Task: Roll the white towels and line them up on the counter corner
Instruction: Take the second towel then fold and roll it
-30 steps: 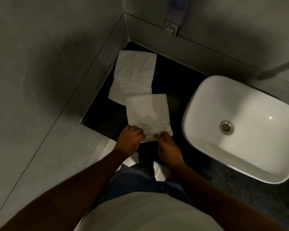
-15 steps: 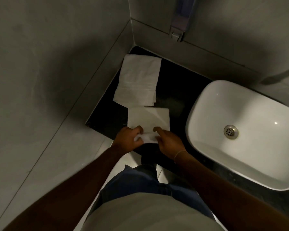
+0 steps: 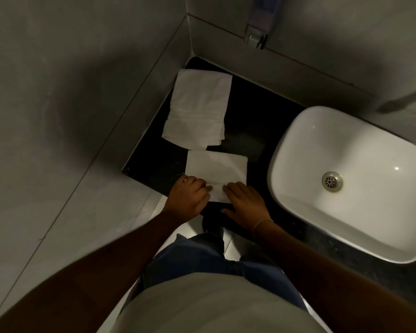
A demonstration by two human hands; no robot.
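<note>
White sink (image 3: 360, 179) right of towel (image 3: 216, 168); folded stack (image 3: 198, 109) behind.

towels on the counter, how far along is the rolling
Done: nothing rolled or lined up yet. In hand: the left hand and right hand press the near edge of the near towel, starting its roll. Left: the folded stack toward the corner lies flat.

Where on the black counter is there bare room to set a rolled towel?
Bare counter lies between the folded towel stack and the sink, back to the rear wall. The near edge is crowded: the left hand and right hand press the towel being rolled.
</note>
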